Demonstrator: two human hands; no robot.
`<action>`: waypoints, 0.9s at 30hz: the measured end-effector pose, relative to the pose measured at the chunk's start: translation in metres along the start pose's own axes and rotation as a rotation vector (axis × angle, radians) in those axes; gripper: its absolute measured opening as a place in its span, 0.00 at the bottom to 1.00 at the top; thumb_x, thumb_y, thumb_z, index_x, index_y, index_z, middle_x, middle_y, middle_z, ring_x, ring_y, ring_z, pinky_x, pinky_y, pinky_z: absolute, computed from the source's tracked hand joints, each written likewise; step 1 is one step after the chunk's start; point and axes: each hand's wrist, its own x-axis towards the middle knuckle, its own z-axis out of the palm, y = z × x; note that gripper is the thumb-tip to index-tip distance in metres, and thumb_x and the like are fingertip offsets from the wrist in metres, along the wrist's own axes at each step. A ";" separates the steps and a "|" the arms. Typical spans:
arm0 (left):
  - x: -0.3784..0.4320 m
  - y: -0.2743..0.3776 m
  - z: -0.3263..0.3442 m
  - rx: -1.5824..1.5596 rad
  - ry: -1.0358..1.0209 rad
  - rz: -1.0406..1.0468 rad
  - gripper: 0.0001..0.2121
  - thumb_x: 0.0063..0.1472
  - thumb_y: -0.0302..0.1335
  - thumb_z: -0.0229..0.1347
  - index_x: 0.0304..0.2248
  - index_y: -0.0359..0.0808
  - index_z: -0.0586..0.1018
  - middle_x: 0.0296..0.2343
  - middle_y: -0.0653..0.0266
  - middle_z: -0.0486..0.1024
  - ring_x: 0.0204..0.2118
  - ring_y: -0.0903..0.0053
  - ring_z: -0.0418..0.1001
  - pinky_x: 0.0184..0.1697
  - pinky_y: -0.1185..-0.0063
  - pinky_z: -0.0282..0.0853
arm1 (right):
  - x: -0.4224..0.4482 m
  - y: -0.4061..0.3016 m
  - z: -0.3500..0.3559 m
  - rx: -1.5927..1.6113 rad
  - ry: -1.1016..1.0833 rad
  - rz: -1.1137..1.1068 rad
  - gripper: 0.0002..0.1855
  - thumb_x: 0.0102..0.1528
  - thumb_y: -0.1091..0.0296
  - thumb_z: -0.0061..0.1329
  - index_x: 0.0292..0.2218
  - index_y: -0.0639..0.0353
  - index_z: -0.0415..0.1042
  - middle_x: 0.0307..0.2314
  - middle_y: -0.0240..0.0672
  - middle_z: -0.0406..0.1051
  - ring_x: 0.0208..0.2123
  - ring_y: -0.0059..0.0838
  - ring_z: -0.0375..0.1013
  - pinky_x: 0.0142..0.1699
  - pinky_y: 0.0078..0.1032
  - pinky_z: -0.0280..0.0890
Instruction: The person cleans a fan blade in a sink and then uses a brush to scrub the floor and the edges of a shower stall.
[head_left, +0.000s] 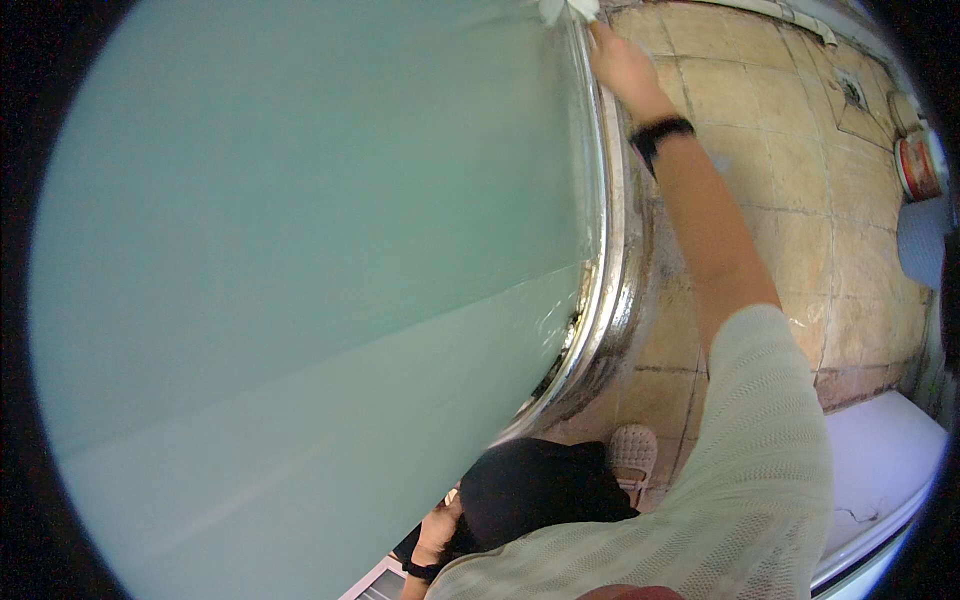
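My right hand (626, 71), with a black band at the wrist, is stretched out at the top of the view. Its fingertips are on a white cloth or tissue (568, 10), cut off by the top edge, at the metal rail (611, 217) along the bottom of a curved, greenish frosted glass panel (322, 210). Low in the view, my left hand (441, 521) is close to the panel's near edge, beside my dark-clothed leg (536, 487). Its fingers are partly hidden, and any contact with the glass is unclear.
Beige floor tiles (795, 172) lie right of the rail, with a floor drain (851, 94) at upper right. A red-and-white tub (919, 166) and a bluish object (921, 240) stand by the right edge. A slipper (634, 454) is near my leg; a white ledge (877, 465) is lower right.
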 end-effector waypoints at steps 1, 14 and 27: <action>-0.001 -0.013 0.001 0.074 -0.009 0.043 0.12 0.56 0.26 0.51 0.40 0.31 0.73 0.39 0.56 0.72 0.40 0.67 0.71 0.41 0.75 0.66 | 0.028 -0.002 0.005 -0.012 0.035 -0.025 0.22 0.53 0.65 0.33 0.50 0.50 0.61 0.37 0.51 0.69 0.40 0.51 0.68 0.44 0.42 0.62; -0.006 -0.040 0.001 0.469 -0.058 0.363 0.22 0.55 0.27 0.46 0.50 0.33 0.63 0.41 0.55 0.69 0.34 0.70 0.71 0.31 0.73 0.68 | 0.000 0.024 -0.015 0.005 -0.118 -0.104 0.21 0.55 0.65 0.31 0.50 0.46 0.63 0.39 0.50 0.68 0.43 0.47 0.67 0.47 0.39 0.62; 0.000 -0.011 0.001 0.297 -0.107 0.293 0.21 0.58 0.28 0.45 0.51 0.33 0.63 0.42 0.54 0.68 0.38 0.68 0.71 0.36 0.72 0.69 | 0.085 -0.004 -0.002 -0.015 0.089 0.022 0.18 0.55 0.66 0.30 0.39 0.66 0.67 0.34 0.57 0.69 0.40 0.52 0.68 0.44 0.42 0.62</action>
